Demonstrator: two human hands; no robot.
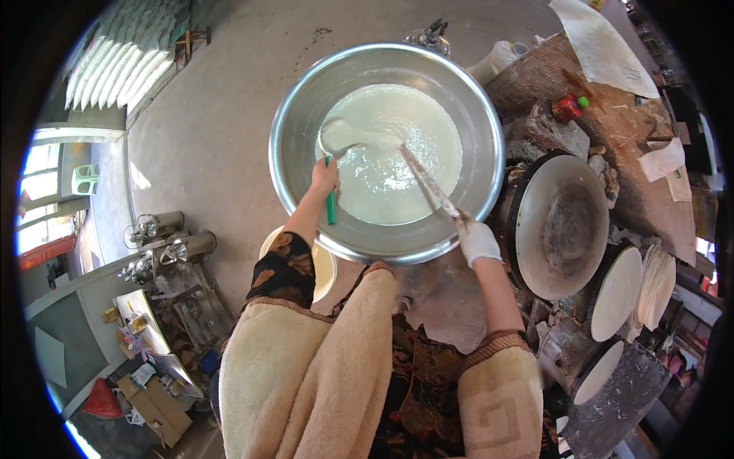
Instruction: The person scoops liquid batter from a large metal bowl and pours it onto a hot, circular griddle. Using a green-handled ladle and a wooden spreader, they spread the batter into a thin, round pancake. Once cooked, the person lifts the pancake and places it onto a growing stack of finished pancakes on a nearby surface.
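A large round metal basin (292, 189) holds a pale, whitish liquid batter (390, 195). My bare left hand (325, 177) grips the green handle (331, 206) of a ladle or scoop (338, 135), whose round bowl lies in the batter at the basin's left side. My right hand (477, 238) wears a white glove and holds a batter-smeared stick (427, 181). The stick's far end meets the batter near the ladle; its tip is hidden in the liquid. The exact shape of the ladle's bowl is partly covered by batter.
A pale bucket (324, 272) stands below the basin's near left rim. On the right are a large round griddle (562, 226), a stack of thin round sheets (656, 287) and a board (619, 155) bearing a red bottle (567, 108). Metal machines (186, 249) stand at left.
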